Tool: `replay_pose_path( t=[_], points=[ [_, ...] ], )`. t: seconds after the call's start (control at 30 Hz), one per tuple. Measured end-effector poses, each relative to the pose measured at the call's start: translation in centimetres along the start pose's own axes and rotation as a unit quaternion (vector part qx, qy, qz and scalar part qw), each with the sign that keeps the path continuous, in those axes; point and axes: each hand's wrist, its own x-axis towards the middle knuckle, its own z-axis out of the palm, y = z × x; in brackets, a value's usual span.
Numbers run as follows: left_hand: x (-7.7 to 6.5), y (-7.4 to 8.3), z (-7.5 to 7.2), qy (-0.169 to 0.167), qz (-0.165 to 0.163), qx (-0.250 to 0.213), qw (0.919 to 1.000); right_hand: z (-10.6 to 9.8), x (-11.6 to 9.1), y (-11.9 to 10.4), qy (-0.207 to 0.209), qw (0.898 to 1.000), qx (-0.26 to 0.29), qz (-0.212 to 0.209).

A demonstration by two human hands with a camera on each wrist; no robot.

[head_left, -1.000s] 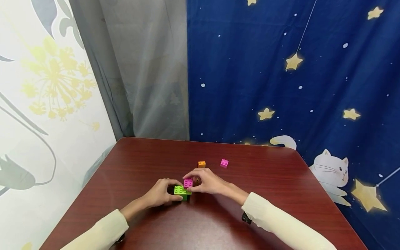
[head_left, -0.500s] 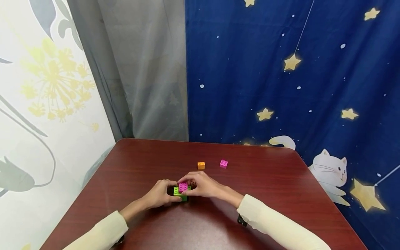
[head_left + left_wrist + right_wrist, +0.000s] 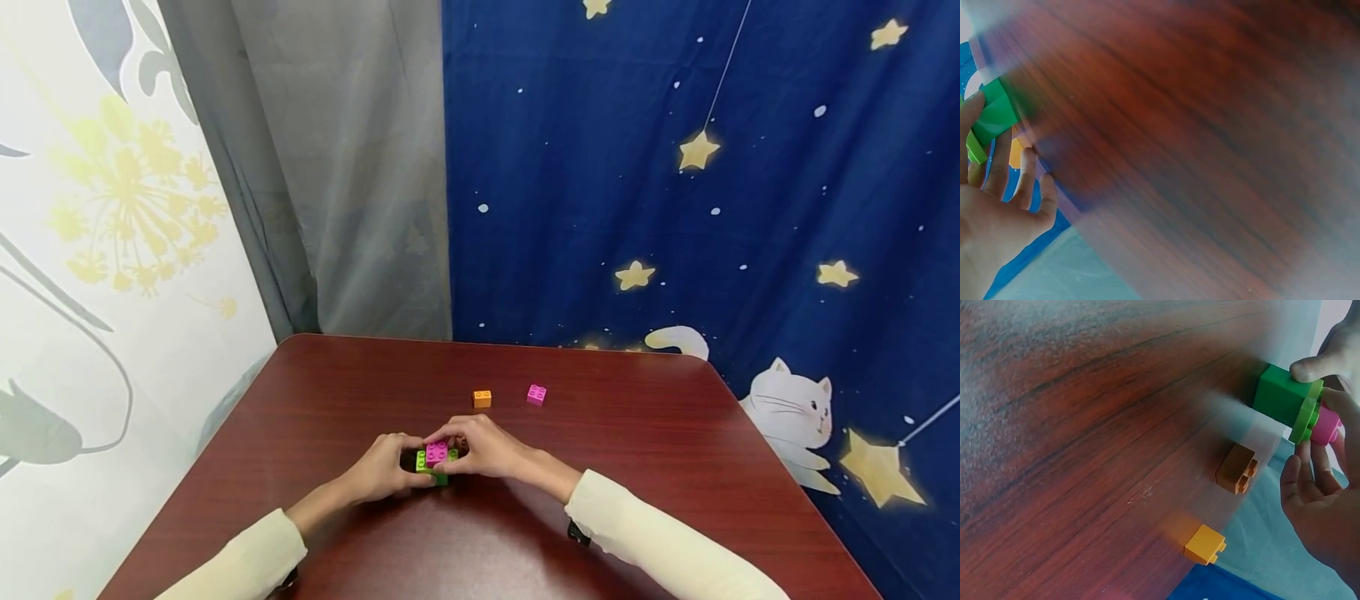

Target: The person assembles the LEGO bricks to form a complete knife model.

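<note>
A dark green block [image 3: 1280,394] stands on the table with a thin lime-green studded plate [image 3: 1305,422] on top. My left hand [image 3: 381,469] grips this pair from the left, thumb on the near side; the left wrist view shows the green block [image 3: 996,115] at its fingers. From the right, my right hand [image 3: 486,447] pinches a pink brick [image 3: 437,452] between thumb and fingers. The pink brick sits against the plate's studs, over its middle; whether it is fully pressed down I cannot tell. A brown brick [image 3: 1235,467] stands just behind, mostly hidden by my right hand in the head view.
Beyond my right hand, an orange brick [image 3: 482,399] lies on the dark red table [image 3: 360,375]. Another pink brick [image 3: 536,395] is farther right. A blue starry curtain [image 3: 570,208] and a grey curtain [image 3: 367,208] hang behind the table's far edge.
My right hand has moved left and slightly nearer with the pink brick, from the plate's right end to its middle. My left hand keeps its grip on the green block and plate.
</note>
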Motion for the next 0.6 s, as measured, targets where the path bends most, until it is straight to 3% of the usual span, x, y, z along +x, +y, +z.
replay_pose_path(
  t=[0.3, 0.6],
  points=[
    [0.0, -0.1, 0.0, 0.008, 0.005, 0.007, 0.9999, 0.3, 0.3, 0.5, 0.009, 1.000, -0.009, -0.001],
    [0.0, 0.1, 0.1, 0.015, 0.005, 0.008, 0.9998, 1.3, -0.4, 1.3, 0.048, 0.999, -0.017, -0.017]
  ],
)
